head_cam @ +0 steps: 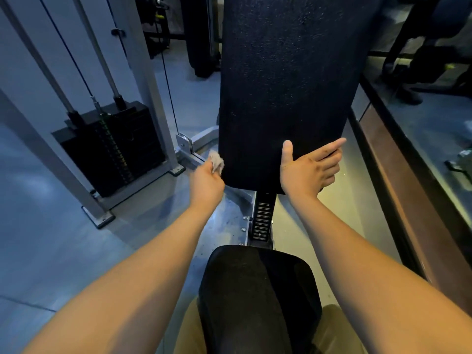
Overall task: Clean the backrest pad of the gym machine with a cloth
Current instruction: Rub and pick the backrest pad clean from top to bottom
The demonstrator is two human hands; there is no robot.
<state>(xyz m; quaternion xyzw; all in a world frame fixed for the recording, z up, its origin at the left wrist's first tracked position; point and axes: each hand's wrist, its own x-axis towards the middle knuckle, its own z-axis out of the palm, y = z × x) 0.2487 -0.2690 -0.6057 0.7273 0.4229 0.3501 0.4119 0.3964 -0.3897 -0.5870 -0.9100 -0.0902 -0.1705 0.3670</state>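
The tall black backrest pad point(288, 80) of the gym machine stands upright in the middle of the view. My left hand point(207, 183) grips a small crumpled grey cloth point(216, 162) at the pad's lower left edge. My right hand point(310, 169) is spread with the palm up and fingers straight, in front of the pad's lower right corner, holding nothing. The black seat pad point(258, 292) lies below, between my forearms.
A black weight stack point(115, 146) in a grey frame with cables stands to the left. A notched adjustment post point(263, 221) joins seat and backrest. A low dark ledge point(398, 180) runs along the right. Other machines stand behind.
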